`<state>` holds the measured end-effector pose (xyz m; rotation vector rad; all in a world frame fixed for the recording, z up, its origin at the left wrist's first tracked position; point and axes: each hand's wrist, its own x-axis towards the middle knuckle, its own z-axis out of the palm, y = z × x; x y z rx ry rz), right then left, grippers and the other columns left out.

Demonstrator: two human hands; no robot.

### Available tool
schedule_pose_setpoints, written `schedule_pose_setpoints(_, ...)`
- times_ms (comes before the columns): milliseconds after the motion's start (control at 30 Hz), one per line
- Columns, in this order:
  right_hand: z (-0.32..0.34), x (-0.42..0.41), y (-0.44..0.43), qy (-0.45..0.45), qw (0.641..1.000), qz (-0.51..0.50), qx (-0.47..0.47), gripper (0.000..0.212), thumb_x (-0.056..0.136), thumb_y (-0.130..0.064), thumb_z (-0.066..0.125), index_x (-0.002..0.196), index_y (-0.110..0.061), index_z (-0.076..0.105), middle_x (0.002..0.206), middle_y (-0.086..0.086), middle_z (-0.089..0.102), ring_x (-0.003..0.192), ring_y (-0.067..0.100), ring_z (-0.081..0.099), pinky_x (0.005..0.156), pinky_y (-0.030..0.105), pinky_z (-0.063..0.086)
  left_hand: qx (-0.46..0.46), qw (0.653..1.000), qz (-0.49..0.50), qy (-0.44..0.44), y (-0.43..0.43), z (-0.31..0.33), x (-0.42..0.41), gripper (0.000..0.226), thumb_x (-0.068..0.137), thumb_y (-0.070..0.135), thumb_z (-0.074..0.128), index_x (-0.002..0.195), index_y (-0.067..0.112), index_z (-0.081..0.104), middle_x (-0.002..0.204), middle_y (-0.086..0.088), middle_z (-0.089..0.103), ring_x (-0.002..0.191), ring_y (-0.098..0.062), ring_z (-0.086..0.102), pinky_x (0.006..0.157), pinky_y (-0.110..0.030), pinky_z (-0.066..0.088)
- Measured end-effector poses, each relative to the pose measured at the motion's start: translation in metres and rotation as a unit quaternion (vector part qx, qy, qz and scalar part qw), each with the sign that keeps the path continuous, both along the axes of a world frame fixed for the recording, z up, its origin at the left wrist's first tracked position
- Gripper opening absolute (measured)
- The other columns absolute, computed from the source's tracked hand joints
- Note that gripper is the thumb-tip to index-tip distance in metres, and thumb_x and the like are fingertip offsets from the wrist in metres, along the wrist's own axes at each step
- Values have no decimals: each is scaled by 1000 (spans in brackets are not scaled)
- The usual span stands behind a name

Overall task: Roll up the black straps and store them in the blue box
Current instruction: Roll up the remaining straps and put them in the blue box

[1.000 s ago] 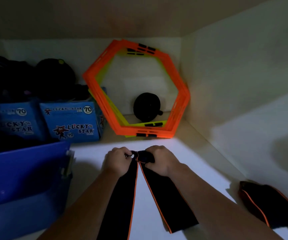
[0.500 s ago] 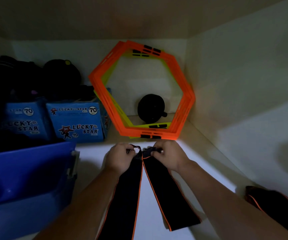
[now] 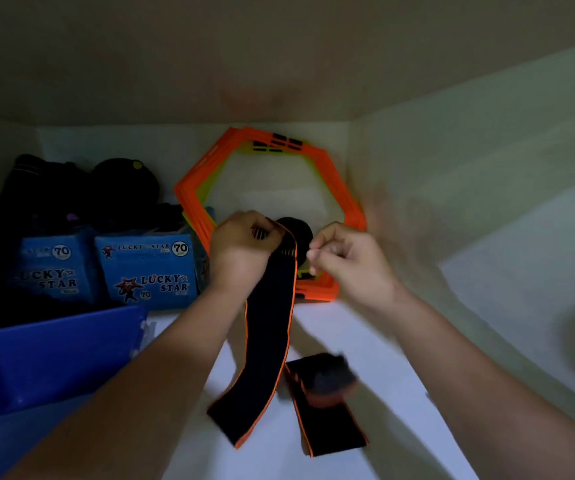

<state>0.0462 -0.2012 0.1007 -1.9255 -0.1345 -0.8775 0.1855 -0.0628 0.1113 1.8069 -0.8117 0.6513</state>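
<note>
Left hand (image 3: 241, 251) grips the upper end of one strap (image 3: 272, 327), whose length hangs down towards the shelf (image 3: 383, 341). Right hand (image 3: 344, 261), just beside, is curled; I cannot tell on what. Second strap (image 3: 327, 410) lies below. Box (image 3: 54, 358) sits left, nearer the left hand.

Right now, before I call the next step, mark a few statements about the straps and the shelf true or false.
1. The left hand grips a black strap that hangs down from it. True.
2. The second strap lies in the blue box. False: it lies on the white shelf, outside the box.
3. The orange hexagon frames stand at the back wall. True.
4. The Lucky Star boxes stand right of the frames. False: they stand left of them.
</note>
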Motion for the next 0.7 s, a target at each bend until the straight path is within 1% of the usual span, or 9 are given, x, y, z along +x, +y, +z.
schedule_pose_setpoints(67, -7, -12, 6, 46, 994, -29, -94, 18, 84, -10, 66, 81, -28, 62, 69, 3, 71, 66, 17, 64, 67, 38, 51, 0, 999, -5, -47, 0, -2, -15, 9, 74, 19, 77, 77, 19, 69, 83, 0, 69, 77, -16, 63, 70, -25, 43)
schedule_pose_setpoints(133, -42, -34, 15, 127, 975, -33, -181, 17, 81, -17, 62, 79, -34, 63, 80, 2, 73, 74, 18, 67, 75, 43, 54, 29, 997, 8, -74, 2, -26, -24, 16, 76, 16, 76, 81, 22, 62, 88, -2, 68, 79, -23, 65, 71, -31, 49)
schedule_pose_setpoints(233, -107, -65, 29, 256, 941, 21, -222, 17, 74, -25, 58, 85, -30, 70, 89, -7, 74, 85, 9, 68, 84, 37, 55, 56, 998, 16, -2, 11, -70, -33, 26, 85, 20, 74, 99, 31, 54, 93, 2, 66, 83, -22, 65, 69, -35, 49)
schedule_pose_setpoints(333, -133, -76, 26, 317, 915, 31, -248, 28, 73, -24, 62, 97, -26, 74, 97, -14, 71, 92, 3, 66, 86, 22, 51, 74, 997, -13, 32, 16, -95, -39, 52, 84, 13, 73, 127, 34, 52, 86, 8, 59, 81, -16, 59, 70, -32, 45)
schedule_pose_setpoints(400, -138, -79, 22, 330, 928, 55, -165, 31, 72, -20, 61, 100, -24, 72, 98, -9, 71, 89, 8, 67, 79, 21, 50, 95, 995, -25, 20, 19, -104, -41, 48, 82, 11, 69, 124, 35, 61, 84, 10, 55, 80, -16, 58, 71, -32, 48)
schedule_pose_setpoints(533, -143, -97, 14, 305, 947, 96, 41, 31, 70, -13, 53, 98, -20, 65, 111, 31, 61, 76, 23, 54, 60, 34, 47, 133, 989, -41, 41, 21, -122, -51, 24, 84, 26, 57, 101, 37, 70, 102, 12, 63, 89, -13, 63, 78, -40, 55)
schedule_pose_setpoints(567, -144, -101, 11, 291, 951, 97, 43, 31, 69, -12, 54, 96, -23, 64, 112, 31, 59, 80, 25, 55, 64, 38, 50, 144, 988, -35, 51, 22, -124, -53, 24, 83, 34, 51, 101, 41, 67, 107, 17, 63, 93, -12, 64, 80, -40, 56)
schedule_pose_setpoints(633, -145, -110, 8, 249, 964, 67, -60, 29, 71, -10, 64, 95, -26, 67, 108, 15, 68, 90, 26, 63, 81, 43, 56, 160, 984, -35, 76, 24, -128, -57, 25, 82, 39, 44, 100, 43, 61, 108, 20, 64, 96, -10, 65, 82, -41, 56)
schedule_pose_setpoints(700, -153, -114, 7, 197, 962, 36, -185, 31, 70, -13, 82, 97, -25, 73, 106, -2, 72, 101, 14, 66, 91, 34, 52, 159, 979, -55, 111, 24, -134, -64, 17, 87, 27, 49, 94, 37, 60, 98, 15, 68, 89, -13, 66, 81, -43, 56)
